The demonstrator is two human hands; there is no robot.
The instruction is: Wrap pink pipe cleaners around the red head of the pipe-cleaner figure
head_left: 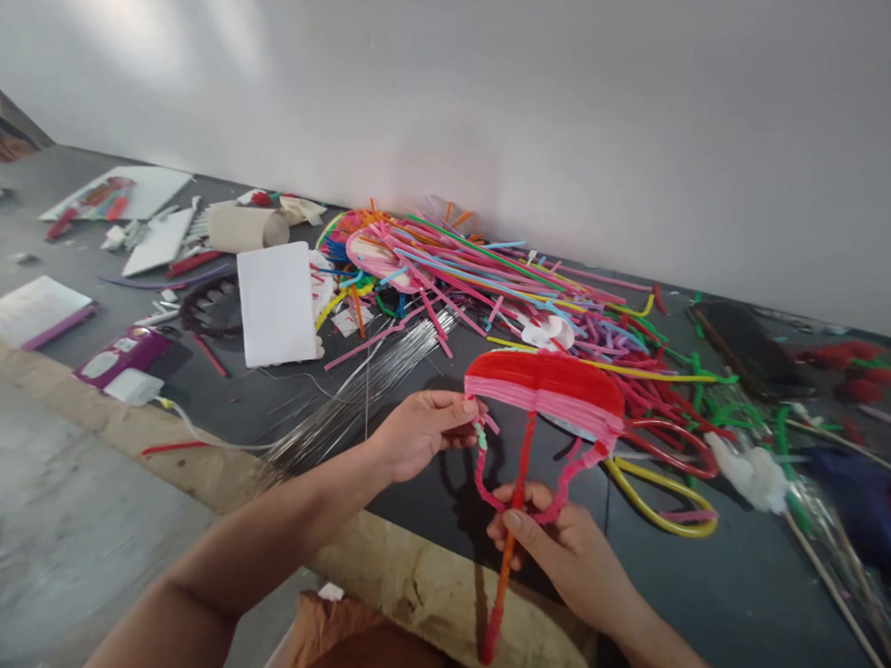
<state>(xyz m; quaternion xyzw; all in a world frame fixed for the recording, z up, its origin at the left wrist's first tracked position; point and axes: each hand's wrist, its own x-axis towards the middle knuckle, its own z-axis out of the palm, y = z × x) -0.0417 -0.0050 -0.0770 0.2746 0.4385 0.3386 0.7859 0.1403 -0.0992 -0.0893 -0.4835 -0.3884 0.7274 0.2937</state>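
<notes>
A pipe-cleaner craft [545, 386] with a flat red and pink dome is held upright over the front of the table. From the dome's middle runs a long stem wrapped in red and orange. A twisted pink strand hangs from each side of the dome. My left hand [430, 430] pinches the dome's left lower corner, where one strand with a pale green bit starts. Lower down, my right hand [551, 536] is closed around the stem, and the pink strands reach down to its fingers. The exact spot under my left fingertips is hidden.
Behind the craft lies a heap of coloured pipe cleaners [485, 267]. Thin metal wires [377, 380] spread to its left, near a white card box [276, 305]. A purple device [124, 354] with a cable sits at left, a dark phone [751, 347] at right.
</notes>
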